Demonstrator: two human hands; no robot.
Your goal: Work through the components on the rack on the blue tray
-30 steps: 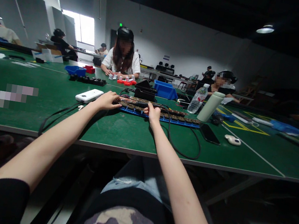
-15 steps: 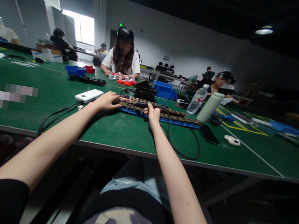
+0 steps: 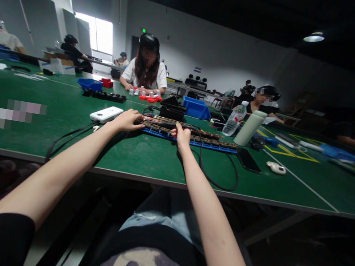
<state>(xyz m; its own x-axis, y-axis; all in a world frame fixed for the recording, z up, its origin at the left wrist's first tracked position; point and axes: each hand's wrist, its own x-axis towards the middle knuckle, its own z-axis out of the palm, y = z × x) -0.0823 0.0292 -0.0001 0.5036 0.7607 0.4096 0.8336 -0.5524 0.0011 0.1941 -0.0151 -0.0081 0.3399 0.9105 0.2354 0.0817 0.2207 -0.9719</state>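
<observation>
A long blue strip (image 3: 205,145) carries rows of brown and copper-coloured parts and lies lengthwise on the table before me. My left hand (image 3: 127,120) rests over its left end with fingers stretched and thumb apart; what lies beneath the fingertips is hidden. My right hand (image 3: 182,134) is closed around a black pen-like corded tool (image 3: 167,124), held across the strip with its front end towards my left hand. The tool's tip is too dark to make out. Its black cable (image 3: 235,180) leaves at the right and loops on the table.
Left of the strip is a white device (image 3: 106,115) with a dark cable. Behind stand a black box (image 3: 172,110) and a blue bin (image 3: 196,107). A bottle (image 3: 234,119), a green flask (image 3: 249,128), a phone (image 3: 249,160) and an earbud case (image 3: 276,168) lie right. A co-worker (image 3: 145,67) sits opposite.
Both hands, the tool and the strip stay in nearly the same place. The whole view has shifted very slightly.
</observation>
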